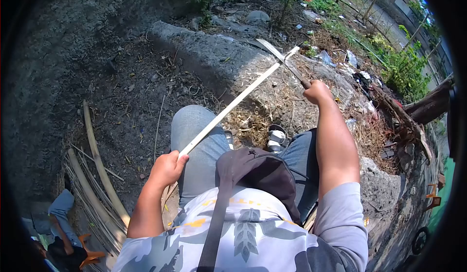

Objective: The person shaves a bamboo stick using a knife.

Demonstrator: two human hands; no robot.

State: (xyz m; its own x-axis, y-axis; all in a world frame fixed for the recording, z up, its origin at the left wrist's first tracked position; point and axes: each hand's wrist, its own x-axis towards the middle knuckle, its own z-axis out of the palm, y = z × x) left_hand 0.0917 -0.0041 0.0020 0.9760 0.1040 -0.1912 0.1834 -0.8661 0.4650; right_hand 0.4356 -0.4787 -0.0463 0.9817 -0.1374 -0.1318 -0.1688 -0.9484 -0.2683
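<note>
1. One pale strip (238, 105), one knife (292, 70) and two thick curved poles (99, 162), these on the ground at left.
2. The strip slants forward from the left hand (167, 168), past the left knee (191, 116); the blade crosses it near its far end.
3. The left fingers are clamped around the strip's near end; the right hand (318, 92) has its fingers wrapped around the knife's handle.

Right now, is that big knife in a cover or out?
Out: the knife blade is bare and shiny where it crosses the pale strip, and the right hand grips the handle.
</note>
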